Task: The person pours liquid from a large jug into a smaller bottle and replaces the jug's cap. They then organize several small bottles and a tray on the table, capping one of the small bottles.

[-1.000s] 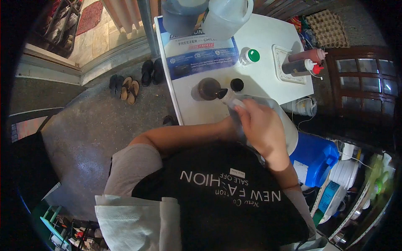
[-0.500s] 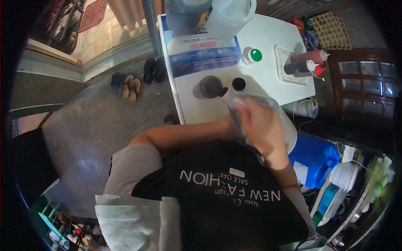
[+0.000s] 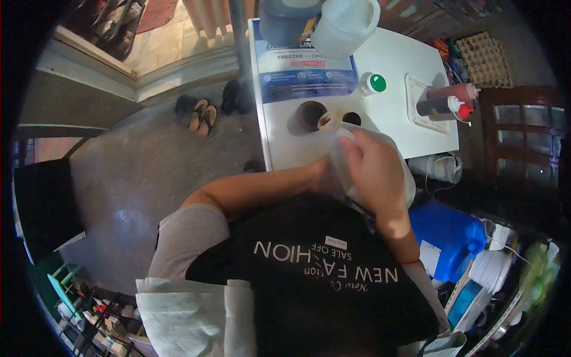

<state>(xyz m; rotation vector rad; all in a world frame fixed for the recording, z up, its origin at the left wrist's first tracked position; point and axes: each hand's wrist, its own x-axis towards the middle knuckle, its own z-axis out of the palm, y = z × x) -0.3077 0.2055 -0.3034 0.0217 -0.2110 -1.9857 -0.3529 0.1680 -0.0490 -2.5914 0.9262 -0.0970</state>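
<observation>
My right hand (image 3: 377,169) is wrapped round the upper part of a large translucent plastic jug (image 3: 340,156). The jug leans away from me, and its brownish mouth (image 3: 326,121) is close beside a dark round container (image 3: 311,115) on the white table top (image 3: 285,146). My left hand (image 3: 323,174) is against the near side of the jug; its fingers are hidden behind it. A small black cap (image 3: 351,118) lies just past the jug's mouth. Farther off stands a clear bottle with a green lid (image 3: 376,83).
Two large jugs, one dark (image 3: 288,21) and one whitish (image 3: 346,27), stand at the back on a printed freezer sheet (image 3: 303,80). A white tray (image 3: 418,110) with sauce bottles (image 3: 440,106) is at the right. Below it are a blue container (image 3: 449,238) and cables. Sandals (image 3: 203,118) lie on the floor.
The jug's mouth has tipped up slightly; dark liquid seen at it before no longer shows. The whole view has shifted, and both hands stay at the jug.
</observation>
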